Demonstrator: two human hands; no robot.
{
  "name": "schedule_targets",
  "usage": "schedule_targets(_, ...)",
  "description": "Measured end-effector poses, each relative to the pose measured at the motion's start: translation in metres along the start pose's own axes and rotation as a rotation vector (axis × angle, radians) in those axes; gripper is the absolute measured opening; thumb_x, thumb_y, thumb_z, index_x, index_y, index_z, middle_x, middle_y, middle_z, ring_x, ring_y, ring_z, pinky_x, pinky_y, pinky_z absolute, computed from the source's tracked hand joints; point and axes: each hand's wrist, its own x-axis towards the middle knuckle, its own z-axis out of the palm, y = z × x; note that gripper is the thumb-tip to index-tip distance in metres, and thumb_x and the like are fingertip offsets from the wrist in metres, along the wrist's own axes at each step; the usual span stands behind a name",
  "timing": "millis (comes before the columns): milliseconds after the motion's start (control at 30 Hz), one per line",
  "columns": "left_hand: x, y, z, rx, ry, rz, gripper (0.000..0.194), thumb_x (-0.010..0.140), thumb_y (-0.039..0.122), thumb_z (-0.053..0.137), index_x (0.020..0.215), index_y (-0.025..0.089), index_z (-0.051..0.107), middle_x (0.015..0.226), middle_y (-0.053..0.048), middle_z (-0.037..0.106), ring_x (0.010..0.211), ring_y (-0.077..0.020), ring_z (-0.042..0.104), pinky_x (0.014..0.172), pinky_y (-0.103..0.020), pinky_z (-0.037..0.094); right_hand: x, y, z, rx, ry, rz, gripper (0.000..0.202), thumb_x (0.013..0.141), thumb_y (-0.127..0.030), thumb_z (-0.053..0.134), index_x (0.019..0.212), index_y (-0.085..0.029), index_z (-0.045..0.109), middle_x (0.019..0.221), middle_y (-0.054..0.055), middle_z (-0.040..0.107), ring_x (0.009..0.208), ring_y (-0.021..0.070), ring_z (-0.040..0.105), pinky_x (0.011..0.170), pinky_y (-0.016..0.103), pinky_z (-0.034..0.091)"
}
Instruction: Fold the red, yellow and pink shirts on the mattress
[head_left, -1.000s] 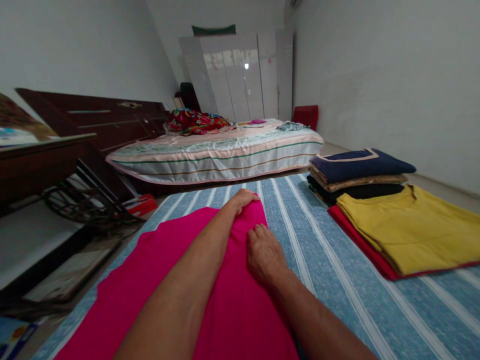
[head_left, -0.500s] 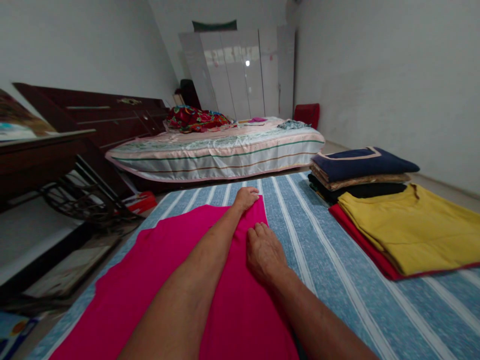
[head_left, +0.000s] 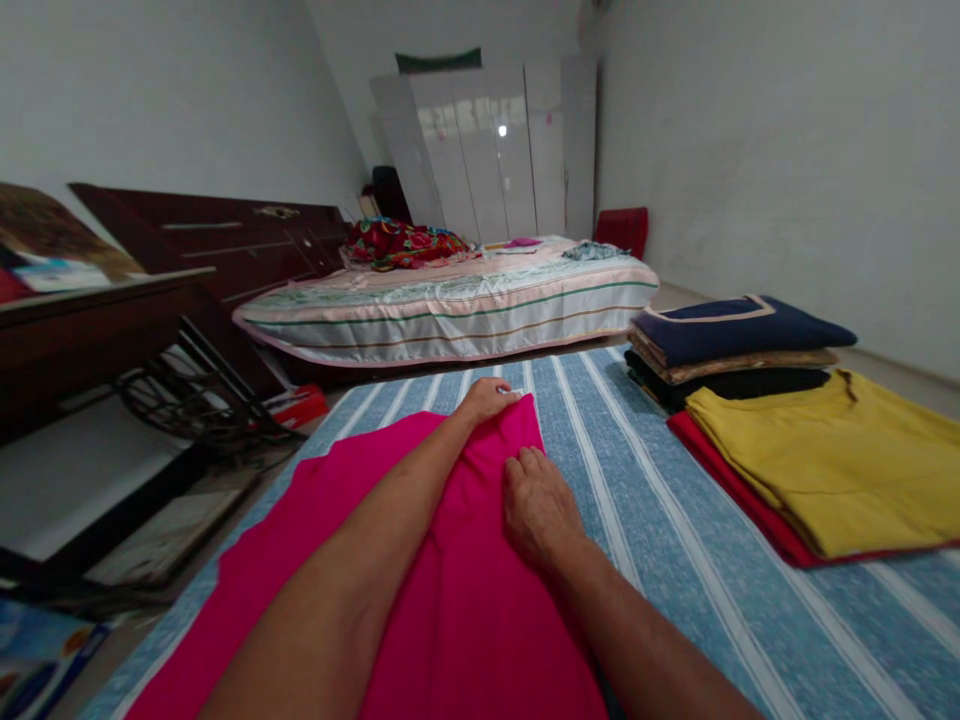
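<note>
A bright pink garment (head_left: 480,600) lies spread on a blue-and-white striped bedsheet (head_left: 622,440). At its far edge, near the far right corner, my left hand (head_left: 489,398) has its fingers closed on the fabric. My right hand (head_left: 544,505) is closer to me on the garment's right edge, fingers curled down and pinching the cloth; its fingertips are partly hidden. Creases run through the fabric between the two hands. My left forearm crosses over the garment and covers part of it.
To the right are a folded yellow garment (head_left: 832,470) on a red one (head_left: 739,505), and behind them a folded stack topped by a navy garment (head_left: 750,325). A second bed (head_left: 450,310) stands ahead. A dark table with an iron wheel (head_left: 169,385) is at the left.
The garment's far right part has gathered into more creases, and its corner looks slightly raised. Both hands keep nearly the same place on the cloth. The view has shifted a little.
</note>
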Motion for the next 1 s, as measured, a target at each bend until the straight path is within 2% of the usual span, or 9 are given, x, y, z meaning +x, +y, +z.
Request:
schedule_targets(200, -0.015, -0.007, -0.010, -0.031, -0.089, -0.036, 0.042, 0.064, 0.041, 0.066, 0.094, 0.012, 0.070, 0.063, 0.002, 0.062, 0.058, -0.0134, 0.054, 0.055, -0.022, 0.042, 0.001, 0.000, 0.000, -0.017, -0.006, -0.003, 0.034, 0.088, -0.014, 0.036, 0.112, -0.011, 0.059, 0.121, 0.016, 0.057, 0.119, 0.0262, 0.046, 0.104, 0.037, 0.031)
schedule_targets(367, -0.022, -0.008, -0.020, 0.001, -0.147, -0.099, 0.041, 0.063, 0.034, 0.066, 0.098, 0.012, 0.068, 0.059, 0.002, 0.061, 0.054, -0.0135, 0.054, 0.052, -0.023, 0.042, 0.001, 0.002, 0.003, -0.023, -0.001, -0.005, 0.033, 0.089, -0.015, 0.035, 0.111, -0.011, 0.059, 0.121, 0.017, 0.057, 0.118, 0.0256, 0.046, 0.104, 0.036, 0.031)
schedule_targets(467, -0.027, -0.009, -0.026, 0.073, -0.145, -0.122, 0.032, 0.060, 0.028, 0.067, 0.088, 0.014, 0.070, 0.059, 0.002, 0.061, 0.057, -0.0140, 0.055, 0.055, -0.023, 0.042, 0.001, 0.002, 0.003, -0.015, -0.001, -0.006, 0.033, 0.089, -0.016, 0.036, 0.111, -0.010, 0.059, 0.120, 0.017, 0.057, 0.118, 0.0258, 0.046, 0.104, 0.037, 0.030)
schedule_targets(633, -0.049, -0.014, -0.041, 0.218, -0.137, -0.177, 0.009, 0.056, 0.026, 0.069, 0.057, 0.018, 0.065, 0.048, 0.003, 0.054, 0.058, -0.0151, 0.056, 0.055, -0.022, 0.038, 0.000, 0.002, 0.002, 0.000, -0.026, 0.001, 0.035, 0.088, -0.016, 0.037, 0.115, -0.010, 0.059, 0.124, 0.017, 0.056, 0.120, 0.0265, 0.045, 0.104, 0.037, 0.030)
schedule_targets(867, -0.073, -0.022, -0.055, 0.271, -0.173, -0.282, 0.037, 0.055, 0.030, 0.074, 0.033, 0.020, 0.046, 0.031, 0.004, 0.036, 0.044, -0.0133, 0.047, 0.048, -0.023, 0.032, 0.001, 0.002, 0.003, 0.004, -0.030, -0.003, 0.035, 0.087, -0.015, 0.038, 0.116, -0.010, 0.058, 0.124, 0.017, 0.056, 0.120, 0.0257, 0.044, 0.105, 0.037, 0.028)
schedule_targets(1000, -0.078, -0.020, -0.054, 0.156, -0.171, -0.336, 0.035, 0.054, 0.022, 0.073, 0.034, 0.019, 0.045, 0.032, 0.005, 0.037, 0.043, -0.0118, 0.045, 0.045, -0.023, 0.031, 0.001, 0.002, 0.002, 0.003, -0.046, -0.004, 0.033, 0.087, -0.015, 0.038, 0.112, -0.011, 0.059, 0.119, 0.016, 0.058, 0.117, 0.0253, 0.046, 0.105, 0.036, 0.029)
